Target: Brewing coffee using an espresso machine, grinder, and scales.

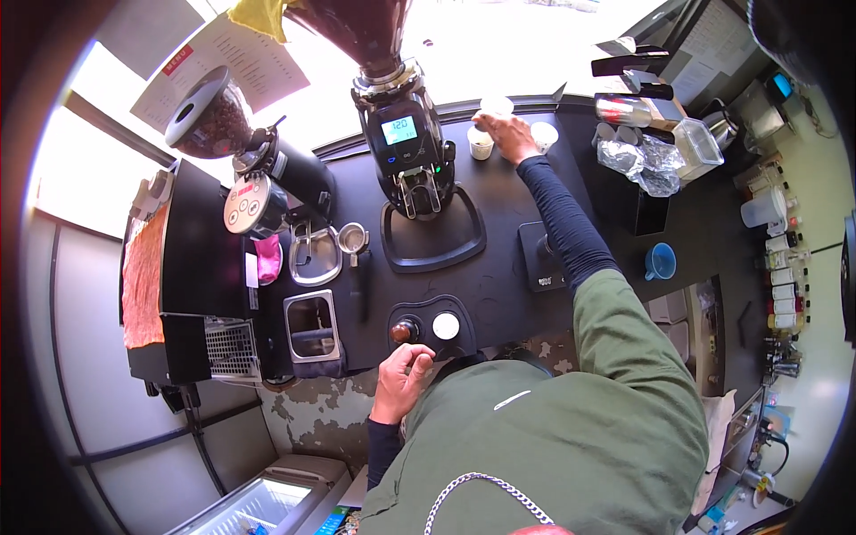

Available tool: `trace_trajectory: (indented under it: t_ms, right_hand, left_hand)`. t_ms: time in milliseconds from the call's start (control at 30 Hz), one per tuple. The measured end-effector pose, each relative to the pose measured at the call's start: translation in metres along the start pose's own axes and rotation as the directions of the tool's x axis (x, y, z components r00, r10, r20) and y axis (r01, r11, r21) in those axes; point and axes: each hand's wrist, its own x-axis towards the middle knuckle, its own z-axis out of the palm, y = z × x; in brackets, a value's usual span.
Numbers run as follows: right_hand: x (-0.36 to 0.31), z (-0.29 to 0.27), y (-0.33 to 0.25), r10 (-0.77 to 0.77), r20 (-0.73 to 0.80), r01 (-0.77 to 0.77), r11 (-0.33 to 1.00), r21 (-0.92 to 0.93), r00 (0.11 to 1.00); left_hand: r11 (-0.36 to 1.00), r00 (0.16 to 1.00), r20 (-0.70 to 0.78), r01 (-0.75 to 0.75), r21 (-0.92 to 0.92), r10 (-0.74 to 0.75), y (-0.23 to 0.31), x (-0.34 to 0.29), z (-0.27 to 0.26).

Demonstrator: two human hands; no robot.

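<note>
My right hand (506,135) reaches to the far edge of the black counter, its fingers curled at a white paper cup (497,105). The hand hides most of that cup. Two more paper cups stand close by, one cup (480,150) just left of the fingers and another cup (544,135) right of the wrist. Near the front edge, my left hand (403,382) is closed, thumb and fingertips together. Whatever it may hold is too small to make out. Just beyond it, a brown-handled tamper (405,331) and a white-topped round tool (446,325) rest on a black stand (462,314).
A coffee grinder (407,143) stands mid-counter over a black tray (434,259); a second grinder (267,169) is farther left. A portafilter (354,239) lies near a steel knock bin (312,326). To the right are a black scale (540,259), a blue cup (661,261) and crumpled foil (644,165).
</note>
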Motion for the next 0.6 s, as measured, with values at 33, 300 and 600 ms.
trace_trajectory:
  t_ms: [33, 300, 600]
  right_hand:
    - [0.000, 0.002, 0.001, 0.056, 0.116, -0.056, 0.998, -0.004, 0.992]
    - [0.003, -0.107, -0.006, -0.098, -0.243, 0.130, 0.984, 0.120, 0.965]
    - [-0.165, -0.180, 0.015, 0.140, -0.100, -0.090, 0.914, 0.396, 0.985]
  left_hand:
    - [1.000, 1.000, 0.010, -0.001, 0.001, 0.001, -0.001, 0.002, -0.001]
    - [1.000, 0.999, 0.045, -0.002, -0.021, 0.003, -0.008, 0.012, -0.008]
    - [0.990, 0.985, 0.108, -0.133, -0.052, 0.138, 0.000, 0.042, 0.014]
